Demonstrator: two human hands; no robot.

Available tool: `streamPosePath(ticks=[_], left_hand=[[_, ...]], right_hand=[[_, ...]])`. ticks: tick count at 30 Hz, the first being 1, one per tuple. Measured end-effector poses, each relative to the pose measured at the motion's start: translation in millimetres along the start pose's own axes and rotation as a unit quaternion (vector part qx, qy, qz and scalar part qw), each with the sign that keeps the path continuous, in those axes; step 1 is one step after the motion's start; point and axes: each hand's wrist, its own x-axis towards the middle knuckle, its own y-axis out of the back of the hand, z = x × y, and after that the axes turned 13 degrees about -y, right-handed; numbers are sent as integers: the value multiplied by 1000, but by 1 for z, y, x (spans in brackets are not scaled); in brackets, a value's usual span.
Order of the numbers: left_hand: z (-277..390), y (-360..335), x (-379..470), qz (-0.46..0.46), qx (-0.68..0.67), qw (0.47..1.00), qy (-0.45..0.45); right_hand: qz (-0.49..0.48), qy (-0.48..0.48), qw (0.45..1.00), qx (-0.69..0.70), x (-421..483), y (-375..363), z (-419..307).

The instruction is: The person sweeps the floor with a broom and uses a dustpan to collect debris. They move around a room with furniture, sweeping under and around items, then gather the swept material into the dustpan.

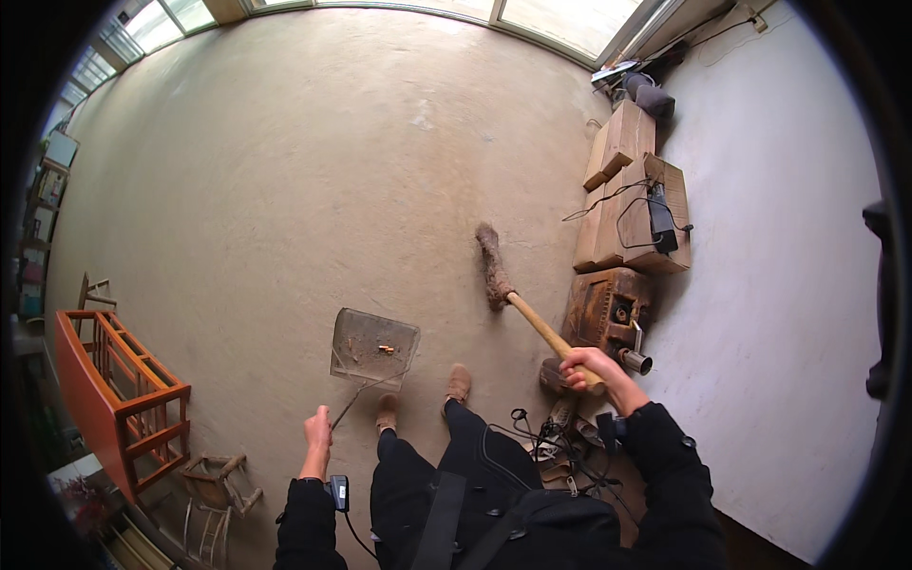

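Note:
My left hand (318,433) is closed on the thin handle of a dustpan (342,323), whose flat square pan lies at floor level before my feet. Dirt and small orange-and-white bits (385,349) are in the pan. With my right hand (588,370) I grip the wooden handle (541,324) of a broom near its upper end. The broom's brown, shaggy head (492,267) is at the floor, ahead and to the right of the dustpan, apart from it.
Cardboard boxes (598,221) with a black cable and adapter (662,217), and a rusty brown machine (595,303), stand along the right wall. Shoes and cables (552,431) lie by my right side. At left are an orange-brown wooden furniture piece (92,399) and a small stool (214,474).

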Motion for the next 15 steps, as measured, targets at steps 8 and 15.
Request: streamPosePath(ticks=[8, 15], left_hand=[[24, 33, -22, 23, -75, 996, 40], [33, 76, -8, 17, -95, 995, 30]], right_hand=[[283, 156, 904, -281, 43, -7, -53], [219, 93, 922, -307, 103, -100, 49]])
